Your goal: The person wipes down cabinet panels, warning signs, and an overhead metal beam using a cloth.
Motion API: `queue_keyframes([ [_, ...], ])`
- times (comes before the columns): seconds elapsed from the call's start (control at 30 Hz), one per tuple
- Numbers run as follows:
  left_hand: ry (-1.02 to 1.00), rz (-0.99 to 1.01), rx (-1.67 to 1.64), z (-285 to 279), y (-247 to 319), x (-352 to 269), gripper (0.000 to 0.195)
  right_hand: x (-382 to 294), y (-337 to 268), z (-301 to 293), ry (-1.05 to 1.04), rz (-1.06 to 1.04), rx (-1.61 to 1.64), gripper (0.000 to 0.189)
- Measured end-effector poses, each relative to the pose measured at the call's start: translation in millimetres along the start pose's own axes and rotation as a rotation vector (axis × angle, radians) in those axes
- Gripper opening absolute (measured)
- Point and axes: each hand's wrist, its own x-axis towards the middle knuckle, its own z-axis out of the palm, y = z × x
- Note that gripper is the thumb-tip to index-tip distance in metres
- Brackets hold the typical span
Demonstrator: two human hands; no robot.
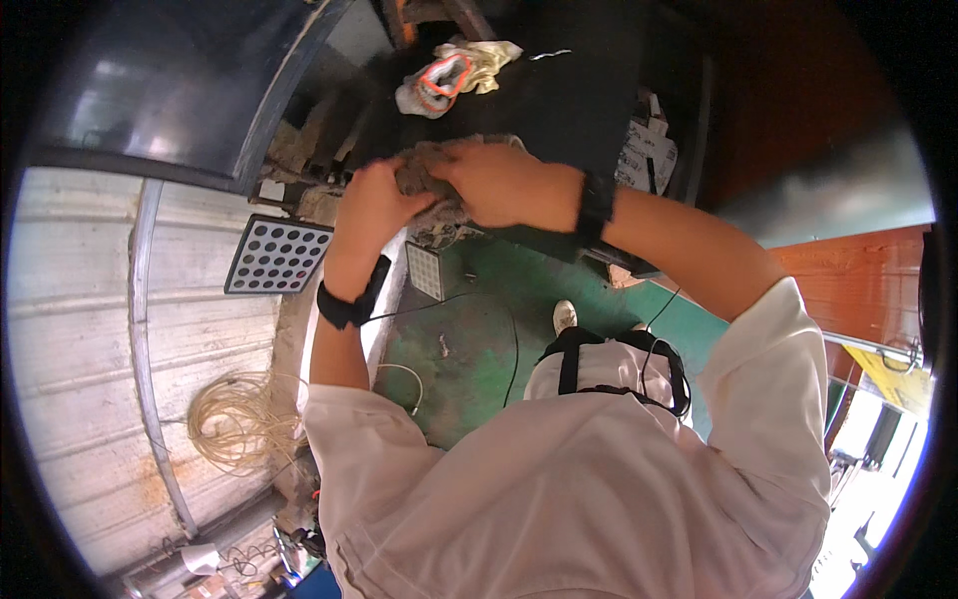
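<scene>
In front of me, at the near edge of a black work surface [576, 112], both hands are brought close together. A crumpled grey-brown cloth item [420, 182], perhaps a dirty work glove, lies between them. My left hand [378, 198] grips its left side, thumb pointing inward. From the right, the fingers of my right hand [505, 183] curl over the same item, and its lower part hangs beneath them. Farther back on the surface rests a whitish knit glove [423, 97] with an orange-red cuff edge. A crumpled pale-yellow cloth [490, 64] touches it.
Left of me are a perforated panel [278, 254], a corrugated wall [75, 299] and a coil of pale tubing [232, 423]. A dark cabinet-like panel [165, 82] stands at upper left. A thin black cable [516, 337] crosses the green floor [464, 359]. Papers [644, 157] lie right of the surface.
</scene>
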Motion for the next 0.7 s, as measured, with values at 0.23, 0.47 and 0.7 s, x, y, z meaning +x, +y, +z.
queue_keyframes([
  [0.23, -0.249, 0.207, 0.013, 7.9, 75.0, -39.8, 0.037, -96.8, -58.5, -60.4, -0.111, 0.159, -0.052, 0.046],
  [0.47, -0.318, 0.467, 0.125, 18.9, 111.5, 2.1, 0.036, -129.6, -54.4, -84.3, -0.11, 0.368, -0.066, 0.048],
  [0.7, -0.161, 0.497, 0.188, 44.0, 138.9, 76.8, 0.028, -120.2, 25.8, -97.8, 0.18, 0.327, -0.155, 0.041],
])
